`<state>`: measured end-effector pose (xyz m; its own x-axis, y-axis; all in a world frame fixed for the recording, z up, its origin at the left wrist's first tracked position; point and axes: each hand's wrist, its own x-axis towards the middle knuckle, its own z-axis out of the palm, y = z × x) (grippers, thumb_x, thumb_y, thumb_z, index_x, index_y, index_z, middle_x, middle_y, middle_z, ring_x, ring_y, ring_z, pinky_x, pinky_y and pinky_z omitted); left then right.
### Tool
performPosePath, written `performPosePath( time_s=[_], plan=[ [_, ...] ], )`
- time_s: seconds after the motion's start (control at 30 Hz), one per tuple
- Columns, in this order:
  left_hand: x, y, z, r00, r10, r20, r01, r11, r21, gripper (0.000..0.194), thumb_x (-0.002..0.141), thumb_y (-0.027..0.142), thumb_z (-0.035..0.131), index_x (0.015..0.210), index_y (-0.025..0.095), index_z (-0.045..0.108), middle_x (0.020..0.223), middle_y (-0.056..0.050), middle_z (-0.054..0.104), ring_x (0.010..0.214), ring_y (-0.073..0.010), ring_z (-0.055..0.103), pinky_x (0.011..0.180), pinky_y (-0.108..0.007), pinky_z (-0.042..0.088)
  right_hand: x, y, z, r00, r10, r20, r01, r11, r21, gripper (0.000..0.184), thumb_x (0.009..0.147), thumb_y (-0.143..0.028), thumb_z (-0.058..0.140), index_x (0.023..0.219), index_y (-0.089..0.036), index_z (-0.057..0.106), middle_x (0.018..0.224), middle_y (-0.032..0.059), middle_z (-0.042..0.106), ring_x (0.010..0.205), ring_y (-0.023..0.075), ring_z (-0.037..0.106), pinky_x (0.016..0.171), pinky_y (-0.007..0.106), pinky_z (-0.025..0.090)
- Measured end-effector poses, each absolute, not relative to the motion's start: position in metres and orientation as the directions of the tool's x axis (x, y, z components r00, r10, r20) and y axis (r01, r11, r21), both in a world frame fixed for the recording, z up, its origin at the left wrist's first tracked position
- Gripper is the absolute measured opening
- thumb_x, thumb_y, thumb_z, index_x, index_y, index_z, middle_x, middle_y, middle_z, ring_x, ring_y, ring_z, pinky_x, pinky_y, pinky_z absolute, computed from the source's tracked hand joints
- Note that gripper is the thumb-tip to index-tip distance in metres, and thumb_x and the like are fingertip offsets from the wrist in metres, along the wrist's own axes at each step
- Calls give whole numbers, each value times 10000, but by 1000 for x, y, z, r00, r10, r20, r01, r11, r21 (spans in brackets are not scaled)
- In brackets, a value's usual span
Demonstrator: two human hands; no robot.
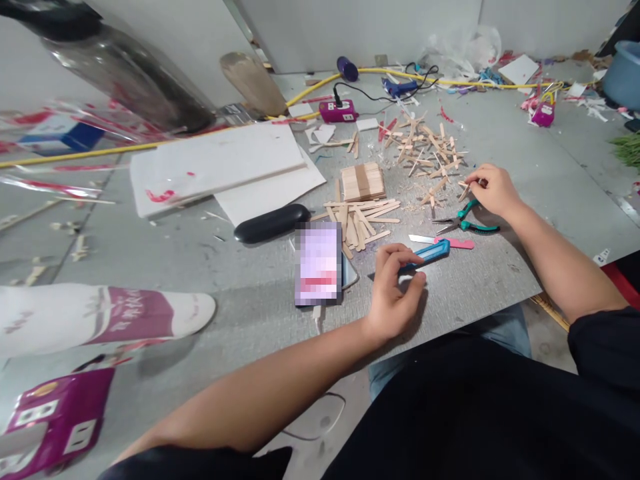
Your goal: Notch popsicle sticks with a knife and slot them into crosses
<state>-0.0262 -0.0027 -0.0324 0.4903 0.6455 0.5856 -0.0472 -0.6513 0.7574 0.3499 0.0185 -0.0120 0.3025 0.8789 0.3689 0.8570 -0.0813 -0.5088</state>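
My right hand (493, 191) pinches a small piece made of wooden craft sticks (465, 191) at the right edge of a pile of crossed craft-stick pieces (425, 147). Just below it lie green-handled pliers (467, 223), jaws pointing left. My left hand (397, 290) rests near the table's front edge, fingers loosely curled and thumb apart, with nothing held. Its fingers overlap a blue utility knife (433, 253); whether they touch it I cannot tell. A pink-handled craft knife (455, 243) lies beyond. Loose craft sticks (363, 223) lie scattered before a banded bundle of sticks (363, 181).
A phone (319, 263) with a cable stands left of my left hand, beside a black case (273, 223). White boards (220, 167), a bottle (130, 73), a purple power strip (339, 111) and a blue glue gun (400, 87) lie farther back. A white printed package (150, 313) is at left.
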Motion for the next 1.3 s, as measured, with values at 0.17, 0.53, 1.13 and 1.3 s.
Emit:
performPosePath(
  time_s=[0.17, 0.53, 1.13, 1.3],
  plan=[
    [-28, -2, -32, 500, 644, 580, -43, -650, 759, 220, 1054, 131, 670, 1221, 274, 665, 1215, -68, 610, 1105, -228, 645, 924, -408, 603, 340, 11, -1, 317, 852, 416, 888, -112, -447, 309, 1041, -270, 596, 1131, -221, 888, 1221, 146, 823, 1081, 316, 787, 1054, 509, 648],
    [-29, -3, -35, 500, 667, 553, -14, -632, 775, 188, 1072, 153, 657, 1217, 271, 672, 1216, -64, 606, 1103, -223, 637, 928, -395, 591, 314, 1, 2, 127, 988, 86, 981, -112, -156, 904, 1165, -675, 373, 1807, -50, 493, 1872, 224, 511, 1850, 450, 301, 1527, 688, 240],
    [-27, -2, -36, 498, 656, 567, -46, -633, 773, 204, 1063, 121, 664, 1214, 255, 686, 1213, -69, 614, 1100, -219, 640, 944, -371, 601, 318, 8, -11, 170, 958, 232, 971, -123, -207, 679, 1163, -445, 490, 1785, -182, 563, 1935, 165, 421, 1833, 460, 336, 1474, 686, 383],
    [-26, -5, -35, 498, 632, 594, -84, -647, 758, 181, 1081, 139, 649, 1217, 253, 683, 1215, -80, 620, 1102, -228, 655, 911, -366, 611, 326, 4, -8, 304, 881, 363, 945, -230, -233, 545, 1076, -443, 668, 1585, -274, 768, 1644, 201, 657, 1465, 462, 689, 1245, 703, 602]
  ],
)
